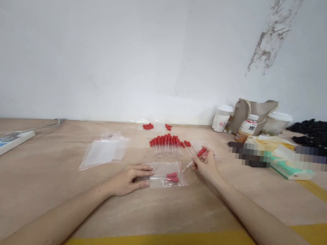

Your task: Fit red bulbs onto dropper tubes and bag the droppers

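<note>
My left hand (133,179) grips the left end of a clear zip bag (159,183) lying on the table. Inside the bag are two glass droppers (172,176) with red bulbs at the right end. Off to the right, my right hand (206,164) pinches a dropper (201,152), its red bulb up and its glass tip slanting down to the left. Part of that dropper is hidden by my fingers. Between and beyond my hands lies a fanned row of red-bulbed droppers (165,140), and a few more lie close to my right fingertips.
Flat clear bags (105,153) are stacked at the left. Behind the row are loose red bulbs (148,126) on clear plastic. A power strip (4,143) lies far left. Cups, a bottle (247,128), a grey bag and a tissue pack (291,164) stand at the right.
</note>
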The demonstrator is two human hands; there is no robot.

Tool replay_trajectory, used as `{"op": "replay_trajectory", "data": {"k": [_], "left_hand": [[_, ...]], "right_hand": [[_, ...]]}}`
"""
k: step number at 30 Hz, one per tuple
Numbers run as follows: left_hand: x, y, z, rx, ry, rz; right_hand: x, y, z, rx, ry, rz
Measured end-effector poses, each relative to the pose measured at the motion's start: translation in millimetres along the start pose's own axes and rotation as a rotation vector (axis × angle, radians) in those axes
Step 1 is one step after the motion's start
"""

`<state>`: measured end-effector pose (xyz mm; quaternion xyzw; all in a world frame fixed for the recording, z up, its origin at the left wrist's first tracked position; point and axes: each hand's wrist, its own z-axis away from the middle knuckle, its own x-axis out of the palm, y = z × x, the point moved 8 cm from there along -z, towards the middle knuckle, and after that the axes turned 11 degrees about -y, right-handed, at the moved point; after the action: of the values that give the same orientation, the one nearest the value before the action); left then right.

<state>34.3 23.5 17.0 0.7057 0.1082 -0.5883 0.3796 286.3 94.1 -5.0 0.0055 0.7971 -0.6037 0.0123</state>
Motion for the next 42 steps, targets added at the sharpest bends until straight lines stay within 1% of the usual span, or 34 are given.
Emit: {"op": "replay_trajectory", "data": {"k": [4,7,11,13,16,18,20,22,25,31,34,38,42], "left_hand": [[-1,0,0,-0.012,-0.001,0.005],[-1,-1,-1,-0.022,-0.001,-0.001],[0,0,-1,-0.017,-0.005,-0.010],[0,0,-1,-0.014,-0.002,-0.007],[-1,1,-1,-0.012,0.009,-0.001],[-2,3,-1,-0.012,0.021,0.001],[-4,4,-1,-0.014,0.032,0.004],[-6,6,0,-0.014,0.037,0.008],[-6,7,0,-0.009,0.032,0.011],[-6,6,-1,-0.011,0.033,0.005],[-5,6,-1,-0.010,0.027,0.002],[-5,6,-1,-0.007,0.031,-0.008],[-5,6,-1,-0.011,0.031,-0.011]], "right_hand": [[-7,-9,1,-0.062,0.056,0.018],[-6,-8,2,-0.046,0.064,-0.023],[4,-5,6,-0.016,0.051,-0.122],[10,0,9,0.038,0.033,-0.220],[21,7,15,0.154,-0.020,-0.366],[29,9,20,0.227,-0.086,-0.418],[36,9,23,0.285,-0.180,-0.430],[42,8,24,0.315,-0.301,-0.403],[47,6,24,0.306,-0.472,-0.269],[55,7,26,0.289,-0.626,0.086],[62,4,27,0.258,-0.660,0.152],[68,3,24,0.222,-0.649,0.132],[71,7,23,0.241,-0.674,0.131]]}}
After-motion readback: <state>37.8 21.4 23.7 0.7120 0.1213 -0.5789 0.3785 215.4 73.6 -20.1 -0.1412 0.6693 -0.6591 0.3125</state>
